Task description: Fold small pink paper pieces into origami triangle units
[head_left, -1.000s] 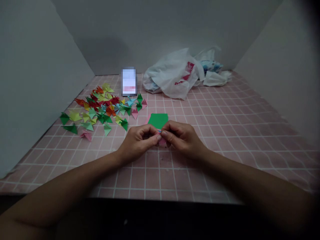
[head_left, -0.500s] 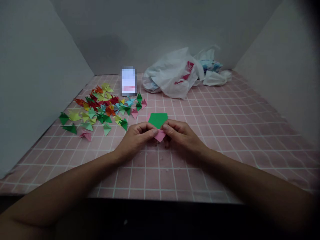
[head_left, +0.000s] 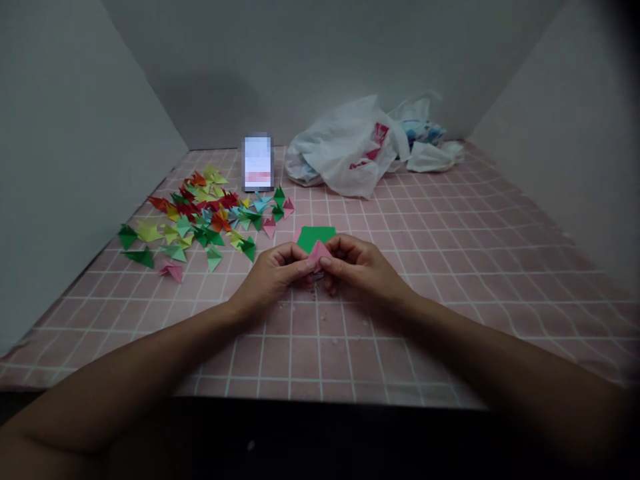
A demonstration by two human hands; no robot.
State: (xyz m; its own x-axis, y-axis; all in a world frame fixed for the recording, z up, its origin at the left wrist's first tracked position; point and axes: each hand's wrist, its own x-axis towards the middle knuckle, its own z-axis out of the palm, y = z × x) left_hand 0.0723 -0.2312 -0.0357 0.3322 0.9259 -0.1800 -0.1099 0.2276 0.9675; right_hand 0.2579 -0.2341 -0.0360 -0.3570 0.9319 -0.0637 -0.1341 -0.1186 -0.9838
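Observation:
A small folded piece of pink origami paper [head_left: 319, 251], its point turned up and away from me, is pinched between my two hands. My left hand [head_left: 283, 270] has thumb and fingers closed on its left side. On its right side my right hand [head_left: 357, 267] grips it, the thumb pressed over the front. Just behind lies a green sheet of paper [head_left: 315, 235] on the tablecloth, with a sliver of pink paper showing at its left edge. My hands hide the green sheet's near part.
Many-coloured folded paper cranes [head_left: 200, 213] are spread over the table's left side. A phone [head_left: 258, 162] with a lit, blurred screen stands behind them. White plastic bags [head_left: 345, 147] lie at the back. Pale walls enclose the pink checked tablecloth [head_left: 450, 267].
The pink paper's point, which faced down toward me, now points up over the green sheet. My right hand has shifted slightly; my left hand stays nearly in place.

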